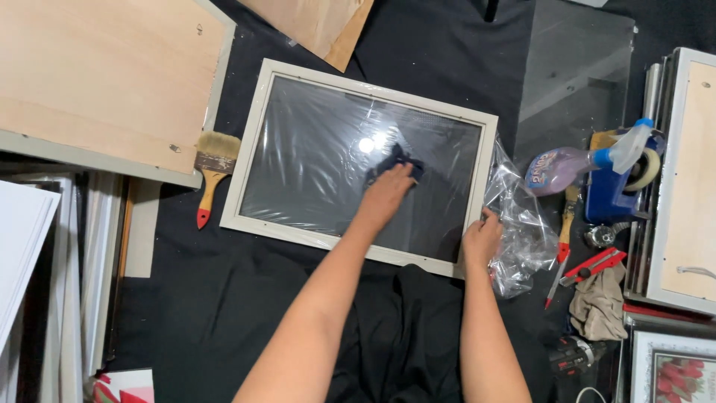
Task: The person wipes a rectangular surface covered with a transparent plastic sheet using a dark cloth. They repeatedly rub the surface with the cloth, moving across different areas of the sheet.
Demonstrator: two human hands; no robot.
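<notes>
Left hand (388, 192) flat on glass of pale picture frame (253, 127), fingers pressed on dark cloth (403, 159); right hand (482, 237) fingers curled, clamped on frame's right edge.

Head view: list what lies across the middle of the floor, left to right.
Paintbrush → pale picture frame → left hand pressing a dark cloth on the glass → right hand at the frame's edge → crumpled clear plastic → spray bottle → blue tape dispenser.

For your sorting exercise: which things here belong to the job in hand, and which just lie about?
In use: left hand pressing dark cloth on picture frame; right hand steadying its corner.
Lying about: paintbrush, spray bottle, tape dispenser, red cutter, plastic wrap.
</notes>
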